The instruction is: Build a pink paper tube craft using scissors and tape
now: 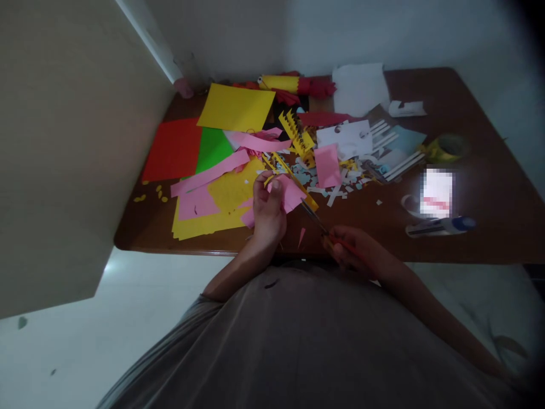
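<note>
My left hand point(270, 207) pinches a piece of pink paper point(293, 194) between thumb and fingers, above the front part of the table. My right hand point(351, 247) is closed round the handles of a pair of scissors point(315, 216). The blades point up and left, with their tips at the lower right edge of the pink paper. Whether the blades are apart is too dim to tell. A thin pink scrap point(302, 236) lies just below the blades. Under and left of my left hand are yellow sheets point(213, 218) with a pink sheet point(198, 203) on them.
Small paper scraps point(304, 170) litter the middle of the brown table point(489, 244). A red sheet point(174, 147), a green sheet point(215, 149) and a yellow sheet point(236, 108) lie back left. At right are a tape roll point(445, 149), a bright blurred screen point(437, 193) and a blue-capped tube point(462, 224).
</note>
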Available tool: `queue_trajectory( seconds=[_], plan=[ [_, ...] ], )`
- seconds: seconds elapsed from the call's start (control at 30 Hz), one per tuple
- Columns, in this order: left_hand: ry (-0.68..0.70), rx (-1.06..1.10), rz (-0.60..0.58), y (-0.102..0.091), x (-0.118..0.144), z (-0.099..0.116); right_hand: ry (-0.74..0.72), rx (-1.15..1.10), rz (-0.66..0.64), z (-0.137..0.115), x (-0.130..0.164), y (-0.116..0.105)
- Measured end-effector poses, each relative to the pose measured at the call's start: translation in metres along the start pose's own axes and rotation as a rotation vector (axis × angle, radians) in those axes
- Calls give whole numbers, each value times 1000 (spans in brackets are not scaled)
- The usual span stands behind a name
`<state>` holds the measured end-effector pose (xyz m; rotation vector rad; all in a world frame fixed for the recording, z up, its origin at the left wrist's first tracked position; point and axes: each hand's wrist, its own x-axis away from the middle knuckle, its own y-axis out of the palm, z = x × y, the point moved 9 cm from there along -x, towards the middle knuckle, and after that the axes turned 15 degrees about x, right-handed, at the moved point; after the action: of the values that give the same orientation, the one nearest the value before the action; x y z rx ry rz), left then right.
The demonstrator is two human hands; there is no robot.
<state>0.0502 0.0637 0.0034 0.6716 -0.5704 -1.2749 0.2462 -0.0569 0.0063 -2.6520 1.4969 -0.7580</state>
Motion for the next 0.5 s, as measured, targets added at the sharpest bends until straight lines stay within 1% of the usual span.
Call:
queue_trajectory(
  seconds=[0.1,0.17,0.33,0.5],
  plan=[
    [-4,61,-43,6,1,1,-8,3,7,-3,0,-1],
    [-10,80,-51,9,3,2,-2,0,10,-6,1,-2],
    [-58,107,-52,15,6,1,23,-7,23,-7,1,-2],
    [-72,104,-28,20,7,4,64,-24,9,-5,1,0]
  ],
)
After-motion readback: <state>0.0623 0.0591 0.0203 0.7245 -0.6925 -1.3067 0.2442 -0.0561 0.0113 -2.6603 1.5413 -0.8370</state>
